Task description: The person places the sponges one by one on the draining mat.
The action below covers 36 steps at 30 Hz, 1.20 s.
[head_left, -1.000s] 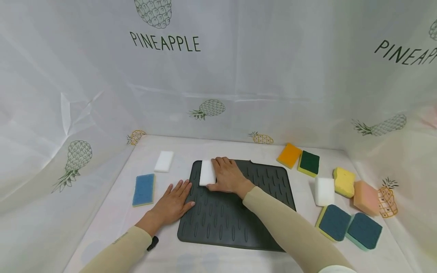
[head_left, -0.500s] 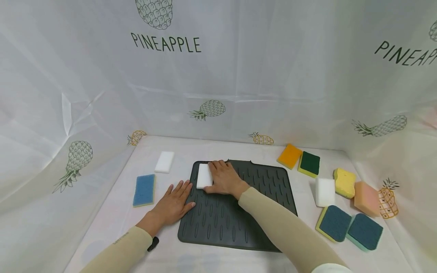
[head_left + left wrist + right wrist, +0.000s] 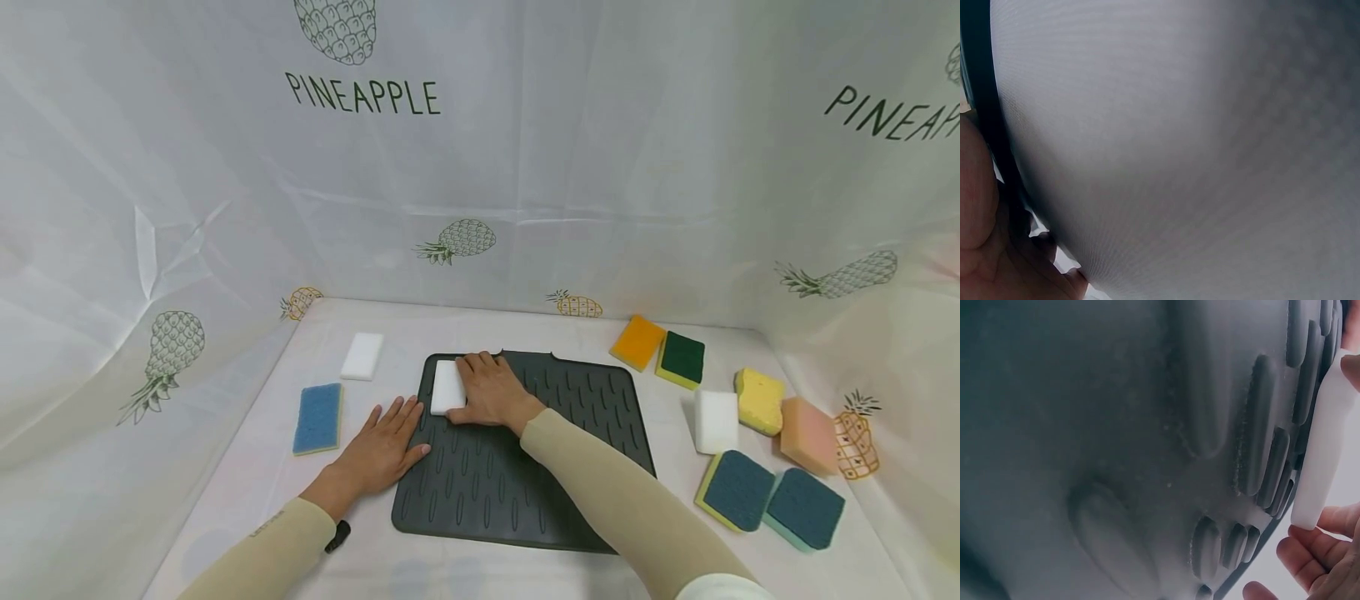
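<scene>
On the left, a blue sponge [image 3: 317,419] lies on the white table, and a thin white block [image 3: 362,357] lies just past it. Next comes the left hand [image 3: 377,452]. Its fingers are straight and spread, and they rest on the left edge of the black mat [image 3: 465,518].

On the mat, near its far left corner, is a white sponge [image 3: 447,387]. The right hand [image 3: 491,392] is closest to it and pinches it by its two ends, thumb on the near end and fingers on the far end. The sponge sticks out to the left of the right palm, toward the left hand, but the two do not touch. Its long side points away from the person, nearly straight; some of it hides under the hand.

Far to the right, past the mat, more sponges [image 3: 733,490] of many colors lie in a bunch.
</scene>
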Each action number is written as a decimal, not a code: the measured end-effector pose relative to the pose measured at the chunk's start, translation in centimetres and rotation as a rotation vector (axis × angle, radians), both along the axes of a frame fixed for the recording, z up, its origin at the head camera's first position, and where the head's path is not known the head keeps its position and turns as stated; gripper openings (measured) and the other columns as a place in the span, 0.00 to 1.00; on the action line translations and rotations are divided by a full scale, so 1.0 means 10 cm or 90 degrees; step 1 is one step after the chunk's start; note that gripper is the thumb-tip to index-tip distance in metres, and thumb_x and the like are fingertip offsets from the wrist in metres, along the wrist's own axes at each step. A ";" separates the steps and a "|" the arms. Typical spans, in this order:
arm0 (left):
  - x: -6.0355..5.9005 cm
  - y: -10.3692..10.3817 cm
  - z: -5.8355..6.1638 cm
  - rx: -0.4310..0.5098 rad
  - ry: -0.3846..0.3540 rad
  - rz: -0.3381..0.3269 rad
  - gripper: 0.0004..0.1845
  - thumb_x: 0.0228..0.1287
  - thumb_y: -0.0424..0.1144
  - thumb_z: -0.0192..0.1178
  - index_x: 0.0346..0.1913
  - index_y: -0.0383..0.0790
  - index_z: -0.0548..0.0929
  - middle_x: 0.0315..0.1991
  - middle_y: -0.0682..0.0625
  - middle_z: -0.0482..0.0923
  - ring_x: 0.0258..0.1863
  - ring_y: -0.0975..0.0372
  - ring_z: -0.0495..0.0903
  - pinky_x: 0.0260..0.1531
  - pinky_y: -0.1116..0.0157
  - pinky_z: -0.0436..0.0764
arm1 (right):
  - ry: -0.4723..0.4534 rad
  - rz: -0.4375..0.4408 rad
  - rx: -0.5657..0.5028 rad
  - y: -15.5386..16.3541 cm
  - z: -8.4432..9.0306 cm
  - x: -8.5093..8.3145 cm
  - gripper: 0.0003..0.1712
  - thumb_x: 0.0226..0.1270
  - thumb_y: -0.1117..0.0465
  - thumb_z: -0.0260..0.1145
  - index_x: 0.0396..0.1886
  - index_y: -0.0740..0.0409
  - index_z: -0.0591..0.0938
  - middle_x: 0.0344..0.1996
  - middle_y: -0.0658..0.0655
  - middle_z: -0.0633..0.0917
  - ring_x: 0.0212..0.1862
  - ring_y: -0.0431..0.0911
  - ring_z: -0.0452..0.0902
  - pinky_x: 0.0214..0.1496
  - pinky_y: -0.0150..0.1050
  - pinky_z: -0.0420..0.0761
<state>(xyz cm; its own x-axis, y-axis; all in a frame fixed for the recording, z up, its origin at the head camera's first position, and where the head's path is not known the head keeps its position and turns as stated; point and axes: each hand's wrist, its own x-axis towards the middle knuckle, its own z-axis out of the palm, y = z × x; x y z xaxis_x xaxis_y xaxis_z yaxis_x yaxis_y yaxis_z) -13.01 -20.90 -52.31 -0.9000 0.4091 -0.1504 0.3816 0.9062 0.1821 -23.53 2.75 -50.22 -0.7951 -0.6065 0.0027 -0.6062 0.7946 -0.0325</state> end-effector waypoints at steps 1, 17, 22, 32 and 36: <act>0.00 0.00 0.00 0.002 0.000 0.001 0.42 0.84 0.61 0.46 0.85 0.36 0.53 0.86 0.40 0.50 0.85 0.43 0.49 0.81 0.37 0.52 | -0.002 -0.002 0.001 0.00 0.00 0.00 0.56 0.65 0.24 0.63 0.80 0.58 0.67 0.72 0.60 0.75 0.72 0.55 0.72 0.69 0.55 0.76; 0.01 0.00 -0.01 0.003 0.008 0.000 0.42 0.83 0.61 0.48 0.85 0.37 0.54 0.86 0.41 0.51 0.85 0.44 0.51 0.80 0.37 0.53 | -0.022 -0.009 -0.003 -0.01 -0.04 -0.05 0.58 0.65 0.22 0.61 0.81 0.57 0.66 0.74 0.59 0.73 0.74 0.55 0.70 0.70 0.55 0.75; 0.00 0.00 -0.03 0.001 0.006 0.001 0.42 0.83 0.62 0.47 0.85 0.37 0.54 0.86 0.41 0.51 0.85 0.44 0.50 0.81 0.38 0.53 | -0.030 -0.014 -0.001 0.01 -0.03 -0.04 0.60 0.65 0.20 0.60 0.82 0.57 0.63 0.76 0.59 0.72 0.75 0.56 0.69 0.72 0.56 0.74; 0.02 0.01 -0.01 -0.001 0.010 0.003 0.42 0.83 0.61 0.48 0.85 0.36 0.55 0.85 0.40 0.51 0.85 0.43 0.51 0.80 0.37 0.53 | 0.019 -0.008 0.008 0.31 0.16 0.04 0.61 0.67 0.19 0.57 0.84 0.58 0.62 0.78 0.59 0.69 0.77 0.56 0.67 0.74 0.58 0.71; 0.02 0.01 0.01 0.000 0.011 0.000 0.42 0.84 0.60 0.48 0.85 0.35 0.55 0.85 0.39 0.51 0.85 0.42 0.51 0.80 0.37 0.53 | 0.065 0.017 -0.013 0.57 0.24 0.11 0.56 0.71 0.24 0.59 0.82 0.59 0.65 0.76 0.61 0.72 0.74 0.57 0.70 0.72 0.60 0.73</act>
